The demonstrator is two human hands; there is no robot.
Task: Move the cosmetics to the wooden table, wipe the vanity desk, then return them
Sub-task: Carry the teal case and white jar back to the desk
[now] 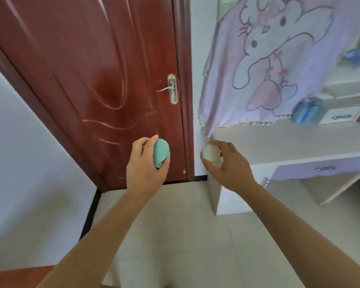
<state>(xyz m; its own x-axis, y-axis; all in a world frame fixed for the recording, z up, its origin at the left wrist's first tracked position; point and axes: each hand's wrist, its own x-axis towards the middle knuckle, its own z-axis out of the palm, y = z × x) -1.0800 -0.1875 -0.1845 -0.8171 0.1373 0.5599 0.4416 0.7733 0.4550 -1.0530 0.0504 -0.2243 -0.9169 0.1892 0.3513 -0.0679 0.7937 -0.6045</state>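
Observation:
My left hand (pixel 144 165) grips a teal egg-shaped makeup sponge case (pixel 160 151) in front of the door. A cream, round-topped cosmetic container (pixel 210 153) is held in my right hand (pixel 227 165), at the left end of the vanity desk (pixel 289 142). Both items are in the air above the floor, apart from the desk top. The desk top itself looks pale and bare where it shows.
A red-brown wooden door (pixel 96 80) with a metal handle (pixel 170 88) stands ahead. A pink cartoon cloth (pixel 268 63) hangs over the vanity's mirror. Blue items (pixel 306 110) sit at the desk's right end. Below the top is a purple drawer (pixel 324 168). Pale tiled floor (pixel 175 235) lies below.

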